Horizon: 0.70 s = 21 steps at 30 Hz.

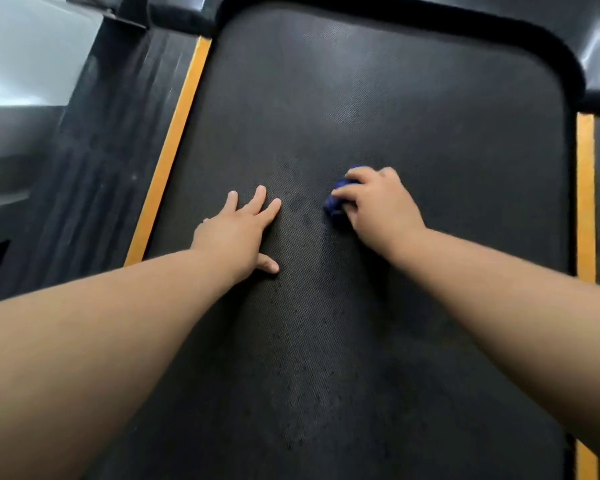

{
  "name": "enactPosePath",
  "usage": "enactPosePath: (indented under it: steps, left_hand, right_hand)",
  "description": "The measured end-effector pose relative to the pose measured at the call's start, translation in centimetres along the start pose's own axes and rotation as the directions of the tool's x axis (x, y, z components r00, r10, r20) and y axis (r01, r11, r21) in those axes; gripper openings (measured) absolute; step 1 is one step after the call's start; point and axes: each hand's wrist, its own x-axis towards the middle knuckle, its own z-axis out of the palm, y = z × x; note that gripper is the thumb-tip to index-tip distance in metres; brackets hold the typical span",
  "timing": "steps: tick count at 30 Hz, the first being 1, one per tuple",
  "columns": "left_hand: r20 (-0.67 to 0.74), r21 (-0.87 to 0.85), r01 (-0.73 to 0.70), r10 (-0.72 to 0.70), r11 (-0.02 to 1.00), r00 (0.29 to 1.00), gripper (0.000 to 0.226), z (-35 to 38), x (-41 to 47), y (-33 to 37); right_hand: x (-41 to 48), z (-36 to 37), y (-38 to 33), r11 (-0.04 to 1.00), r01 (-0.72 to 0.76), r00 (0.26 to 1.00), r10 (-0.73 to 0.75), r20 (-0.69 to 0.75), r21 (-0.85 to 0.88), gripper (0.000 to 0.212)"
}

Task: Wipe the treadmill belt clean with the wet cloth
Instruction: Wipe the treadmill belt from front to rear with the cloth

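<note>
1. Left hand point(238, 233): laid palm down on the treadmill belt point(378, 98), fingers straight and slightly spread, thumb stuck out toward the wearer. Holding nothing.

2. Right hand point(378, 202): level with the left hand and a little apart from it, fingers curled over the cloth point(336, 202) and gripping it against the belt.

3. Cloth: blue, bunched into a wad, mostly covered by the right hand. Showing only at the fingertips, on the side facing the left hand. Touching the belt. Wetness not readable from the view.

4. Treadmill belt: black, finely textured, lying under both hands and forearms. Scattered dark specks point(302, 327) in the strip between the two hands and onward toward the wearer, between the forearms.

5. Left yellow stripe point(174, 147): outboard of the left hand, along the belt edge.

6. Right yellow stripe point(585, 195): outboard of the right hand, along the opposite belt edge.

7. Ribbed side rail point(94, 174): dark, just beyond the left yellow stripe.

8. Black rounded border point(395, 12): ahead of both hands, closing the far end of the belt.

9. Pale floor point(32, 46): far outboard of the left hand, blurred.
</note>
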Motion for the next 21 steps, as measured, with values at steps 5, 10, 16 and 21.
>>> enactPosePath:
  steps: [5,10,16,21]
  left_hand:
    - [0.012,-0.021,0.01,-0.01,1.0,1.0,0.111,-0.1,-0.1,0.1]
    - [0.063,-0.006,-0.029,0.029,1.0,0.998,0.116,-0.8,-0.2,-0.3]
    - [0.028,0.039,0.194,-0.195,0.98,0.98,0.137,-0.8,-0.8,-2.8]
    - [0.079,0.06,0.189,-0.194,0.98,0.978,0.139,-1.5,-0.3,-2.3]
  right_hand:
    - [1.3,0.1,-2.2,0.997,-0.058,0.997,0.061,0.049,-0.048,0.034]
    - [-7.8,0.7,-5.1,0.967,0.182,0.963,-0.212,0.169,0.178,0.019]
    - [1.9,-0.1,-1.3,0.972,-0.215,0.976,0.213,0.033,0.098,0.022]
    - [-1.3,0.1,-5.1,0.975,-0.21,0.972,0.2,0.126,0.069,0.023]
